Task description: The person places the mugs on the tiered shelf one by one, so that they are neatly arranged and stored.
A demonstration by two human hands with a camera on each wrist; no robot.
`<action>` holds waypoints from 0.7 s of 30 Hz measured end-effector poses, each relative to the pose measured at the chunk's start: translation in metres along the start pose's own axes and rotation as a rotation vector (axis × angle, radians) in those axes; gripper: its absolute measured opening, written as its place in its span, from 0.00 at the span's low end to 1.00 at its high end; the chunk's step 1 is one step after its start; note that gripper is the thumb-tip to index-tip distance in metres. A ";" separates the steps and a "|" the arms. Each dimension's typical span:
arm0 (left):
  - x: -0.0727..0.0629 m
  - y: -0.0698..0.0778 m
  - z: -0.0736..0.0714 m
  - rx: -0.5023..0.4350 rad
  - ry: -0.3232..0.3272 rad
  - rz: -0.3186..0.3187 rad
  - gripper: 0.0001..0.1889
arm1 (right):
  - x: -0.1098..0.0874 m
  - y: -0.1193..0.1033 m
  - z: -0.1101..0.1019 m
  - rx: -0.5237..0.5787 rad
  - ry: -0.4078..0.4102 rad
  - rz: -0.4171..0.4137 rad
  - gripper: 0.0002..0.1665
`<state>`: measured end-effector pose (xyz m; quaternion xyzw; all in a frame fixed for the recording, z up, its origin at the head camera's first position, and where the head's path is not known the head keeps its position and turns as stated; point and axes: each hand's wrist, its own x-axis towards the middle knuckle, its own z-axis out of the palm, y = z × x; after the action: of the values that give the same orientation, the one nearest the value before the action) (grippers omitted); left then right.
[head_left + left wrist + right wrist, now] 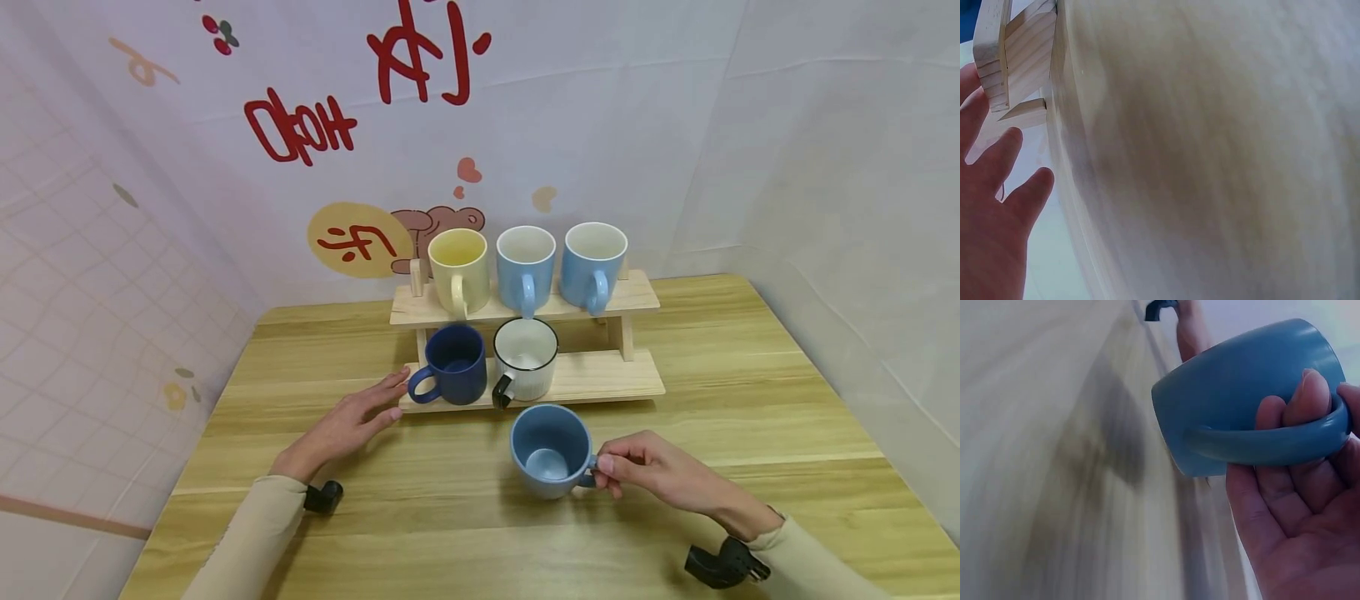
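My right hand (pixel 652 468) grips a grey-blue mug (pixel 546 479) by its handle (pixel 1260 445), with fingers passed through the loop in the right wrist view. The mug hangs tilted above the table, in front of the rack, its mouth facing up in the head view. At the left end of the wooden two-tier rack (pixel 600 377), my left hand (pixel 347 427) lies with fingers extended, at or against the lower shelf's end. A dark blue mug (pixel 467 379), its handle turned left, stands beside those fingers. To its right is a white mug (pixel 534 379) with a black rim and handle.
The upper shelf (pixel 645 293) carries a yellow mug (pixel 471 283) and two light blue mugs with white insides, one in the middle (pixel 517 275) and one at right (pixel 581 275). A printed white cloth (pixel 615 117) hangs behind the wooden table (pixel 420 533).
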<state>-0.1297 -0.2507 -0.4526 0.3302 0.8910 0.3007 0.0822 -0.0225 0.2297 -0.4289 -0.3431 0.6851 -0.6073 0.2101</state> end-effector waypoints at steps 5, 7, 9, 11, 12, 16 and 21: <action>0.000 0.000 0.000 0.000 0.000 -0.002 0.27 | -0.015 -0.006 -0.012 -0.033 0.054 -0.011 0.18; 0.000 0.000 0.000 -0.003 -0.001 -0.003 0.27 | -0.020 -0.008 -0.015 -0.042 0.093 0.007 0.18; -0.001 0.000 0.000 -0.002 0.000 -0.001 0.27 | -0.024 -0.011 -0.017 -0.049 0.134 0.025 0.18; -0.001 -0.001 0.001 -0.001 0.001 0.004 0.27 | -0.027 -0.013 -0.019 -0.052 0.174 0.042 0.18; -0.001 -0.001 0.001 0.001 0.002 0.004 0.27 | -0.028 -0.014 -0.019 -0.056 0.192 0.047 0.18; 0.000 -0.001 0.002 0.008 0.003 0.005 0.27 | -0.033 -0.017 -0.021 -0.097 0.261 0.048 0.19; 0.000 0.000 0.002 0.008 0.005 0.002 0.27 | -0.038 -0.022 -0.022 -0.123 0.366 0.086 0.19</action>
<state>-0.1286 -0.2500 -0.4536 0.3309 0.8919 0.2980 0.0785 -0.0077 0.2714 -0.4082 -0.2094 0.7615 -0.6073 0.0863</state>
